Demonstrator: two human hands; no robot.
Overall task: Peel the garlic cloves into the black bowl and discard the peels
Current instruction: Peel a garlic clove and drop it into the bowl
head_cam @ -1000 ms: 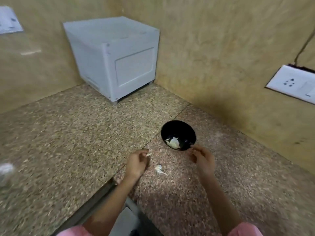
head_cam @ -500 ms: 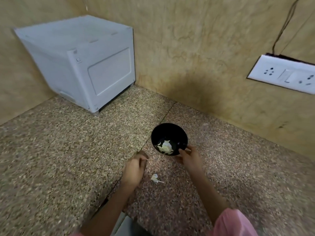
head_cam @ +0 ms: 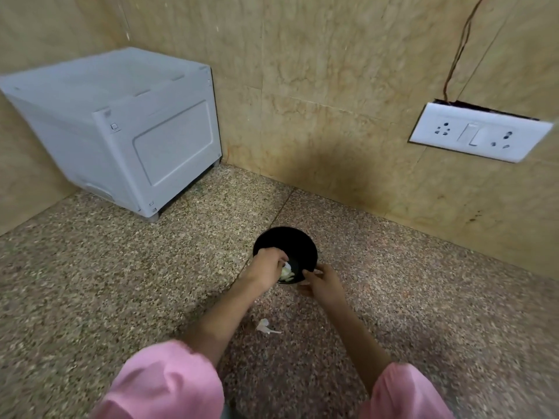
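Note:
A small black bowl [head_cam: 298, 241] stands on the speckled granite counter [head_cam: 121, 282] near the wall corner. Pale garlic pieces [head_cam: 286, 272] lie inside it. My left hand [head_cam: 266, 267] reaches over the bowl's near left rim, its fingertips bunched at the garlic inside. My right hand [head_cam: 322, 281] holds the bowl's near right rim with thumb and fingers. A loose white garlic peel [head_cam: 266, 326] lies on the counter between my forearms, closer to me than the bowl.
A white boxy appliance [head_cam: 127, 131] sits in the back left corner. Tan marble walls close off the back and right. A white socket plate [head_cam: 478, 133] with a brown wire hangs on the right wall. Pink sleeves [head_cam: 169, 385] fill the bottom edge.
My left hand has moved from the counter beside the peel up into the bowl. My right hand stays at the bowl's rim. The camera has shifted, so the bowl looks farther off.

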